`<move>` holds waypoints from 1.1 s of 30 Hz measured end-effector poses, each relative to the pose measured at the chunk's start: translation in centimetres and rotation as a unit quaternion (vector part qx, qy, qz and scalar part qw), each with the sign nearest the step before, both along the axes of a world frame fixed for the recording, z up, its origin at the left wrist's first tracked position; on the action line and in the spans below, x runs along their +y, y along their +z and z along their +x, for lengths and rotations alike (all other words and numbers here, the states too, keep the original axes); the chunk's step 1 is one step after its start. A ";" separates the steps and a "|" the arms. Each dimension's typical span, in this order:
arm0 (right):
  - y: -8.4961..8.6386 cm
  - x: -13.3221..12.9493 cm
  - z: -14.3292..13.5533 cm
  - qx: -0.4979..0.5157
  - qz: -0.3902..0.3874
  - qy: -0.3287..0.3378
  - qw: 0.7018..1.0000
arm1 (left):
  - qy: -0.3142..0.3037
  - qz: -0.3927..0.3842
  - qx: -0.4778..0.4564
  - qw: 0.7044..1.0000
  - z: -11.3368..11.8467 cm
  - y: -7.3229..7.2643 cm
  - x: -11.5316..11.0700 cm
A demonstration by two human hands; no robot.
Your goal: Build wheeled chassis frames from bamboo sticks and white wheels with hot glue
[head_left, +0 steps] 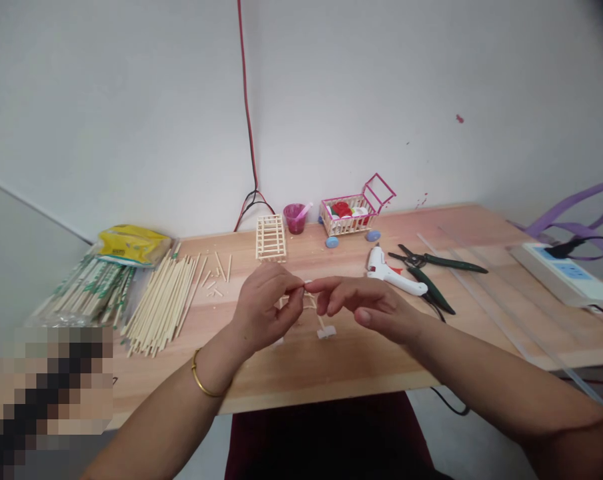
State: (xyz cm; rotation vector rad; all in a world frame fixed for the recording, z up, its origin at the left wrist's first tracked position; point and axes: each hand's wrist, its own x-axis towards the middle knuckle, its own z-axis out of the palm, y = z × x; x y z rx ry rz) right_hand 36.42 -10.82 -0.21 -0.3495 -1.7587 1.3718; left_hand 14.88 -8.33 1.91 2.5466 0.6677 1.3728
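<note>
Both hands meet over the middle of the wooden bench (331, 373). The left hand (264, 307) pinches a small stick piece (309, 300) between thumb and forefinger, its grip pressed together on the piece. The right hand (369, 303) reaches in with the forefinger touching the same piece; its other fingers hang loosely curled, and whether it pinches anything cannot be told.

To do this well, the pinch should stay light and near the joint, since thin sticks snap or twist easily, and fingertips should keep off any soft glue.

The piece is pale, slender wood with a small white blob (326, 331) at its lower end. A heap of straight, smooth sticks (164, 303) lies to the left; a glossy white glue gun (394, 273) and dark-handled pliers (434, 267) lie to the right.
</note>
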 end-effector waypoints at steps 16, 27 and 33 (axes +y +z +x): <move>0.2 0.6 -0.3 0.057 -0.216 0.172 0.960 | 0.174 0.012 -0.002 0.985 0.0 -0.6 0.3; -0.2 0.9 -0.3 0.163 -0.318 0.133 0.924 | 0.048 0.046 -0.029 0.997 -0.3 -0.4 0.4; 0.5 1.0 -0.6 0.168 -0.340 0.111 0.919 | 0.022 0.094 -0.004 0.995 -0.1 -0.8 0.6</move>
